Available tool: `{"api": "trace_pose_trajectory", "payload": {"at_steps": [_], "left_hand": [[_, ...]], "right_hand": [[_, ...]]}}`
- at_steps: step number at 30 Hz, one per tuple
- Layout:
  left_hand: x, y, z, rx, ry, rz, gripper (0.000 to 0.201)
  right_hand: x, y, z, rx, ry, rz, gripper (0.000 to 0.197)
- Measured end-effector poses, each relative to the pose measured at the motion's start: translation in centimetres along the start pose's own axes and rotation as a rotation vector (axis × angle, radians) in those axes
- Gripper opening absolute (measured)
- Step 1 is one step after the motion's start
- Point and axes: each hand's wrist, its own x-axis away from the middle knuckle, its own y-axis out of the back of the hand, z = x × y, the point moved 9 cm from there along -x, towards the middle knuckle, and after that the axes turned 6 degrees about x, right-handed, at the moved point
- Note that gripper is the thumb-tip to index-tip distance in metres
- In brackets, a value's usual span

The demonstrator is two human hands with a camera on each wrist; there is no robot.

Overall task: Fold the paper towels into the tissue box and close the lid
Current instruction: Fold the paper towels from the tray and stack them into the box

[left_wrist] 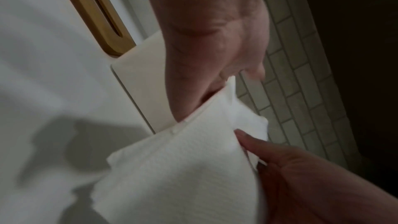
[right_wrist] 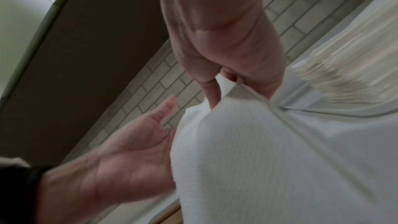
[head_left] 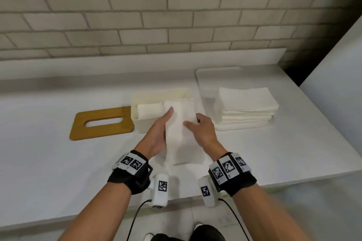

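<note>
Both hands are up over the white counter with one folded paper towel stretched between them, its far end reaching over the near right corner of the open tissue box. The left hand lies along the towel's nine o'clock edge, fingers straight and flat against it, thumb side out of sight in the head view. The right hand is at three o'clock, fingers curled round the towel's edge and thumb pressed on top: a clear pinch, seen again from the right wrist. Inside the box, one folded towel already sits at the left end. The wooden lid, slot showing, lies flat at nine o'clock, touching the box. At three o'clock, a stack of towels waits on a white tray.
</note>
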Motion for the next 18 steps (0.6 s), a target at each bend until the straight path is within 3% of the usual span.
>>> {"api": "trace_pose_trajectory", "payload": {"at_steps": [2,4,5,7,10,14,18], "left_hand": [[0.2,1.3,-0.8,-0.021,-0.090,-0.089,0.042],[0.5,2.0,-1.7,0.101,-0.167,-0.104,0.037],[0.7,2.0,-2.2,0.169,-0.197,-0.093,0.035],[1.1,2.1,-3.3,0.313,-0.238,-0.077,0.034],[1.2,2.6,-3.9,0.462,-0.266,-0.095,0.033],[1.3,3.3,-4.1,0.581,-0.317,-0.116,0.042],[1.7,2.6,-4.6,0.381,-0.343,-0.110,0.044]], "right_hand": [[0.2,-0.3,0.6,0.023,0.030,-0.037,0.024],[0.1,-0.9,0.1,-0.138,-0.013,0.018,0.051],[0.1,-1.2,-0.1,-0.238,-0.047,0.066,0.054],[0.0,-1.9,-0.6,-0.437,-0.082,0.187,0.047],[0.4,-2.3,0.1,-0.657,-0.071,0.316,0.020],[0.8,-2.7,0.5,-0.828,-0.048,0.417,0.028],[1.2,-3.3,0.5,-0.802,-0.040,0.439,0.032]]}}
